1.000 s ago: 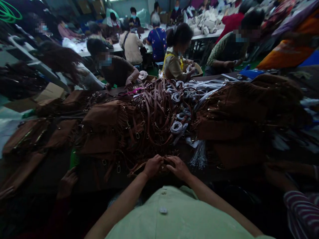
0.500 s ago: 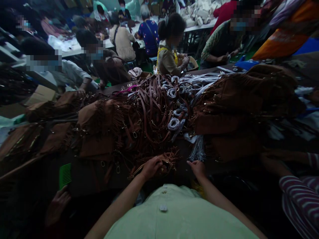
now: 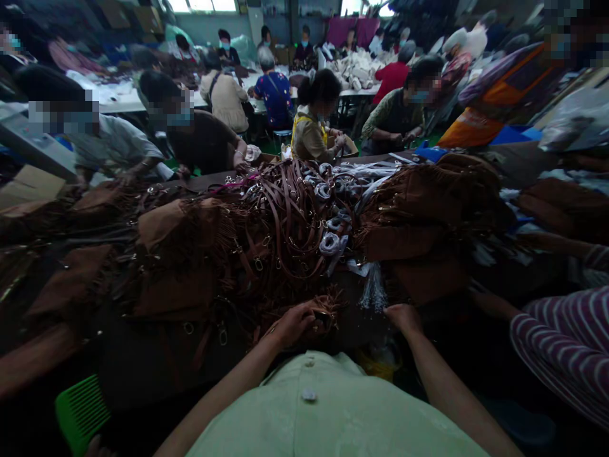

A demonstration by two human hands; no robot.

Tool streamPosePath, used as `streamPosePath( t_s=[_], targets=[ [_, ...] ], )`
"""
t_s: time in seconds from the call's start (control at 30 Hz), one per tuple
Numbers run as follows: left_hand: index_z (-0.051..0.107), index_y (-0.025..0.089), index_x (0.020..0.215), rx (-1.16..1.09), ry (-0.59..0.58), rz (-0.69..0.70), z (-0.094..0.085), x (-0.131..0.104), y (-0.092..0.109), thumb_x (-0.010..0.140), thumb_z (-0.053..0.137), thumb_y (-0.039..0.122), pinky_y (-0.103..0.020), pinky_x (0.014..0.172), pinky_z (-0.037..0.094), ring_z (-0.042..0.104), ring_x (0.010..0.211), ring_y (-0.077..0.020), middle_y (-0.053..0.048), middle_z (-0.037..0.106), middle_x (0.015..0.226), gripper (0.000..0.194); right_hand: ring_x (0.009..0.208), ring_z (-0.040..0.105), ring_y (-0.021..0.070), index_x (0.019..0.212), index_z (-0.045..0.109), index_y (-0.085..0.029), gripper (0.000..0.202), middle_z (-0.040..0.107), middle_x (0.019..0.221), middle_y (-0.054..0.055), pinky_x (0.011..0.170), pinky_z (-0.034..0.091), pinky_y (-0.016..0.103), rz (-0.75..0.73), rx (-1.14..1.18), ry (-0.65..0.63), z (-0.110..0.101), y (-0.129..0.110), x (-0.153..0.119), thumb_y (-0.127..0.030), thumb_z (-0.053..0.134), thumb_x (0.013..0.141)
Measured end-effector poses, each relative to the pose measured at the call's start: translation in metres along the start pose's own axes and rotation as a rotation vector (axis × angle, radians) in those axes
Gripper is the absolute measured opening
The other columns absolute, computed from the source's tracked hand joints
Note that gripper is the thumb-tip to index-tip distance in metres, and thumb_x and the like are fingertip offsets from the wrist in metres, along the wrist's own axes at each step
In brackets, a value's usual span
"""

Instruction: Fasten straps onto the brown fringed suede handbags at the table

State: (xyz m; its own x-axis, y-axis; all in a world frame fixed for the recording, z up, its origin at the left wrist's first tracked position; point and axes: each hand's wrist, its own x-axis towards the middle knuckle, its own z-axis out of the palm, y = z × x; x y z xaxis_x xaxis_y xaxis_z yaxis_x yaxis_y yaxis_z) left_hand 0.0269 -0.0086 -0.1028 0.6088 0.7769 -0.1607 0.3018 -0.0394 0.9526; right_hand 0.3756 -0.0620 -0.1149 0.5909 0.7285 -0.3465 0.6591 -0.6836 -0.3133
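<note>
My left hand (image 3: 295,322) is closed on a brown fringed bag (image 3: 328,304) lying at the near edge of the table. A small dark shiny part shows beside its fingertips. My right hand (image 3: 404,318) is just right of the loose ends of a bundle of thin, pale, clear strands (image 3: 373,289). Its fingers are pinched together; whatever may be between them is too small to make out. Beyond both hands lies a heap of brown straps (image 3: 285,216) with metal clips, and white-wrapped coils (image 3: 329,244) sit to its right.
Brown fringed bags are stacked at left (image 3: 176,292) and right (image 3: 423,197). A co-worker's hand holds a green comb (image 3: 83,409) at lower left. A striped sleeve (image 3: 561,343) reaches in from the right. Several people sit across the dark table (image 3: 128,355).
My right hand has moved right, away from the strand ends. My left hand stays on the bag. The green comb has shifted down and left, and the camera view has tilted up.
</note>
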Motion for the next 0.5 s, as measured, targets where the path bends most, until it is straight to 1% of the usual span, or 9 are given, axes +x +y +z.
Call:
streamPosePath(
  t_s=[0.07, 0.13, 0.23, 0.33, 0.4, 0.5],
  targets=[
    [0.063, 0.015, 0.085, -0.005, -0.003, -0.026, 0.0, -0.001, -0.002, 0.083, 0.049, 0.027, -0.026, 0.076, 0.044, 0.058, 0.083, -0.0148, -0.003, 0.066, 0.091, 0.018, 0.077, 0.066, 0.022, 0.073, 0.074, -0.017, 0.02, 0.071, 0.08, 0.012, 0.064, 0.046, 0.026, -0.008, -0.121, -0.034, -0.012, -0.002, -0.006, -0.031, 0.059, 0.072],
    [0.062, 0.014, 0.082, -0.005, -0.004, -0.067, 0.001, -0.003, -0.005, 0.082, 0.05, 0.03, -0.025, 0.071, 0.044, 0.057, 0.076, -0.0142, -0.002, 0.065, 0.082, 0.02, 0.083, 0.066, 0.0246, 0.079, 0.074, -0.018, 0.025, 0.071, 0.089, 0.014, 0.067, 0.046, 0.029, -0.013, -0.21, -0.025, -0.02, -0.004, -0.014, -0.031, 0.052, 0.077],
    [0.063, 0.013, 0.087, -0.074, -0.035, -0.071, 0.001, -0.006, -0.005, 0.082, 0.051, 0.032, -0.025, 0.071, 0.044, 0.057, 0.076, -0.0145, -0.003, 0.065, 0.083, 0.024, 0.086, 0.065, 0.0268, 0.088, 0.073, -0.019, 0.031, 0.069, 0.096, 0.014, 0.069, 0.046, 0.032, -0.016, -0.267, -0.002, -0.025, -0.005, -0.026, -0.032, 0.045, 0.081],
    [0.064, 0.013, 0.093, -0.162, -0.075, -0.059, 0.001, -0.009, -0.003, 0.082, 0.053, 0.033, -0.026, 0.075, 0.044, 0.058, 0.081, -0.0152, -0.005, 0.065, 0.09, 0.026, 0.086, 0.065, 0.0258, 0.09, 0.072, -0.018, 0.031, 0.069, 0.096, 0.014, 0.071, 0.046, 0.031, -0.025, -0.269, 0.01, -0.025, 0.0, -0.034, -0.031, 0.046, 0.081],
    [0.064, 0.013, 0.096, -0.192, -0.094, -0.077, 0.001, -0.01, -0.005, 0.081, 0.053, 0.033, -0.027, 0.075, 0.044, 0.058, 0.081, -0.0155, -0.005, 0.066, 0.09, 0.027, 0.085, 0.066, 0.0238, 0.087, 0.073, -0.019, 0.028, 0.07, 0.094, 0.012, 0.071, 0.046, 0.029, -0.053, -0.243, 0.015, -0.021, 0.005, -0.034, -0.032, 0.05, 0.079],
    [0.063, 0.011, 0.093, -0.193, -0.073, -0.11, 0.003, -0.011, -0.012, 0.08, 0.055, 0.034, -0.027, 0.072, 0.044, 0.058, 0.078, -0.0154, -0.006, 0.066, 0.086, 0.027, 0.083, 0.066, 0.022, 0.086, 0.073, -0.02, 0.026, 0.071, 0.093, 0.009, 0.069, 0.047, 0.027, -0.066, -0.134, 0.048, -0.013, 0.016, -0.029, -0.037, 0.061, 0.071]
  ],
)
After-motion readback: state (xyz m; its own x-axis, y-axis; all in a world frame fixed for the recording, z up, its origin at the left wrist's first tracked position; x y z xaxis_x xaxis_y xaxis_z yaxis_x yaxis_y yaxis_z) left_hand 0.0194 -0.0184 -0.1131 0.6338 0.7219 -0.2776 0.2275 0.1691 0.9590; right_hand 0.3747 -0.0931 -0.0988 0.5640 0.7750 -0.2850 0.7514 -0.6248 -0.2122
